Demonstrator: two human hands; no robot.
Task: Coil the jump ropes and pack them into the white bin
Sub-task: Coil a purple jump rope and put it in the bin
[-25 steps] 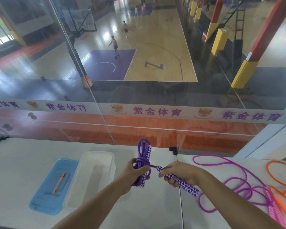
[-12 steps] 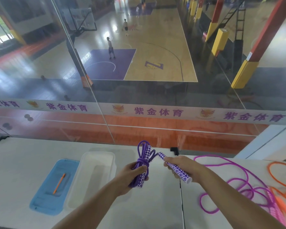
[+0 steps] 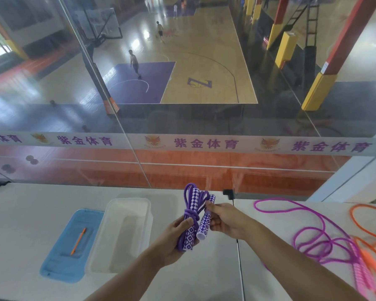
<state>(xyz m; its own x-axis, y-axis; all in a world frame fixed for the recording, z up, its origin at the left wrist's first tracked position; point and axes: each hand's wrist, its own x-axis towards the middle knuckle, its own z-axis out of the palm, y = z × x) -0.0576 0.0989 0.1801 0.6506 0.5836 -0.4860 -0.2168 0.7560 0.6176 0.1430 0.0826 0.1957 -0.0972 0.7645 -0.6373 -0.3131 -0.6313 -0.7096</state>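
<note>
The purple jump rope point(image 3: 190, 216), coiled, is gripped by the left hand point(image 3: 176, 240); its second handle point(image 3: 204, 222) is clamped by the right hand point(image 3: 224, 220), beside the white bin point(image 3: 126, 205).

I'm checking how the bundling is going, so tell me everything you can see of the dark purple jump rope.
The dark purple jump rope is a cord folded into a bundle with a turn of its own cord wrapped round the middle. Its two handles carry a purple-and-white diamond pattern. The left hand grips the bundle and one handle above the table; the right hand holds the second handle close alongside, roughly parallel.
</note>
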